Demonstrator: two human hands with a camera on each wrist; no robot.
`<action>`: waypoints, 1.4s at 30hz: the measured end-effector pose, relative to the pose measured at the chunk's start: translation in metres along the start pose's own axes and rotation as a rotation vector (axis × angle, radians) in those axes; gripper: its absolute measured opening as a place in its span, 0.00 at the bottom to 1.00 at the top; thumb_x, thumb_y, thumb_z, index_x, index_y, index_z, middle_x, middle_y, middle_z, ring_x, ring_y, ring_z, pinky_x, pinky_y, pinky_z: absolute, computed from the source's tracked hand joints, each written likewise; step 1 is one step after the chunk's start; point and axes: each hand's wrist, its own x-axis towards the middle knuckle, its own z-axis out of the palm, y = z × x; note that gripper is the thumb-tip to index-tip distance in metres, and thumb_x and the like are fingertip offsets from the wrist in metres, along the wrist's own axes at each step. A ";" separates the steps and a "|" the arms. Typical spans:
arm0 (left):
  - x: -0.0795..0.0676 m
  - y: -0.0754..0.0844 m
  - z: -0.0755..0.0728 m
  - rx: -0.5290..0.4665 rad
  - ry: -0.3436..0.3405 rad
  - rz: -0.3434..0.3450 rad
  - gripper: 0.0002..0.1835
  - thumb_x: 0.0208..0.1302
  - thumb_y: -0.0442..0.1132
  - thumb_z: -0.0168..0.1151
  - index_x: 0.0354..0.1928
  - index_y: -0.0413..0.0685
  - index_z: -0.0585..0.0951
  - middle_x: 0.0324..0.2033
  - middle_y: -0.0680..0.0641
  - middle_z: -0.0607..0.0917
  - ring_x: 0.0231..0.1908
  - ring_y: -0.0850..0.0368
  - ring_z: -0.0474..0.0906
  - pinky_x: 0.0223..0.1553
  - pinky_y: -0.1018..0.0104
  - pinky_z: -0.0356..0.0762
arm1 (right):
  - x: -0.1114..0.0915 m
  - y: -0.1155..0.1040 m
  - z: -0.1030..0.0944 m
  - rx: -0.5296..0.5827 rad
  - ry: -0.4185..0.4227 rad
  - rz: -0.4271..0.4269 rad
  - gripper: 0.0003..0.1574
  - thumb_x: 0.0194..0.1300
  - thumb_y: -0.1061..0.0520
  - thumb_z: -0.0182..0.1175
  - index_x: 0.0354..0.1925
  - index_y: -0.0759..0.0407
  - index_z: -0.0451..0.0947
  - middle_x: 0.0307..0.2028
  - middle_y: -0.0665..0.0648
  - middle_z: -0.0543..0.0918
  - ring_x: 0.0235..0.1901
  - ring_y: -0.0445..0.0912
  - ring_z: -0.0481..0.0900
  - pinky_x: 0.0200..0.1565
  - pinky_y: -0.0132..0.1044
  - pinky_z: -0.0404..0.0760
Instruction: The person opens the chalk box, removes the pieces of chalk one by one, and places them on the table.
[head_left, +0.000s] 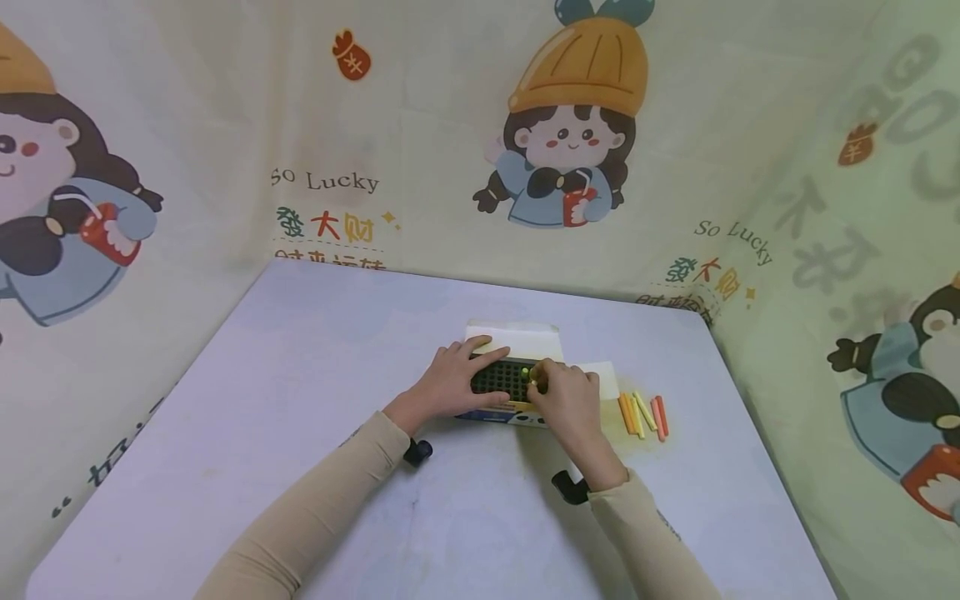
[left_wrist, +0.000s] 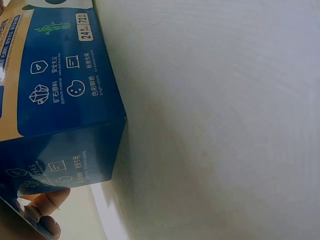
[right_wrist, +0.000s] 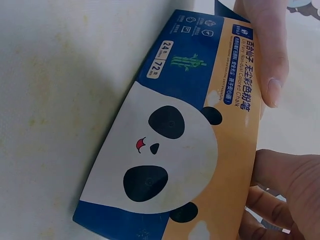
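A blue and orange box of colored chalk [right_wrist: 210, 70], with a panda face on its front, stands on the table with its lid folded back. Its black insert with rows of holes [head_left: 495, 377] faces up in the head view. My left hand [head_left: 448, 383] holds the box at its left part, thumb along the front edge and fingers spread toward the back. Over the right part of the insert, my right hand [head_left: 567, 398] pinches a yellow-green chalk stick, mostly hidden by the fingers. A green chalk end [head_left: 525, 372] shows beside the fingertips.
Right of the box lie several loose sticks: orange chalk [head_left: 626, 413], yellow chalk [head_left: 643, 412] and red chalk [head_left: 660, 418]. The white lid flap [head_left: 513, 340] leans out behind the box, and a side flap [head_left: 606, 379] sticks out right. A patterned curtain [head_left: 435, 150] surrounds the white table [head_left: 337, 350].
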 end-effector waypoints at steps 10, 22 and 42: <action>0.000 -0.001 0.000 0.003 0.008 0.013 0.45 0.65 0.77 0.55 0.81 0.74 0.59 0.79 0.46 0.59 0.67 0.41 0.68 0.60 0.41 0.66 | 0.002 0.001 -0.003 -0.009 0.023 -0.033 0.08 0.64 0.55 0.70 0.41 0.55 0.85 0.33 0.53 0.89 0.32 0.53 0.83 0.47 0.57 0.75; -0.001 0.000 -0.001 0.006 0.002 0.002 0.45 0.65 0.76 0.57 0.81 0.74 0.59 0.79 0.46 0.59 0.68 0.41 0.67 0.60 0.41 0.66 | 0.003 0.000 -0.009 0.009 0.013 -0.013 0.07 0.65 0.54 0.70 0.41 0.55 0.86 0.36 0.54 0.91 0.37 0.54 0.85 0.52 0.59 0.72; -0.001 0.000 0.000 -0.001 0.003 0.002 0.45 0.66 0.75 0.57 0.81 0.74 0.59 0.79 0.46 0.59 0.68 0.40 0.67 0.61 0.40 0.66 | 0.002 0.003 -0.007 0.097 -0.014 -0.050 0.09 0.76 0.56 0.60 0.50 0.56 0.85 0.33 0.55 0.88 0.25 0.46 0.75 0.30 0.39 0.74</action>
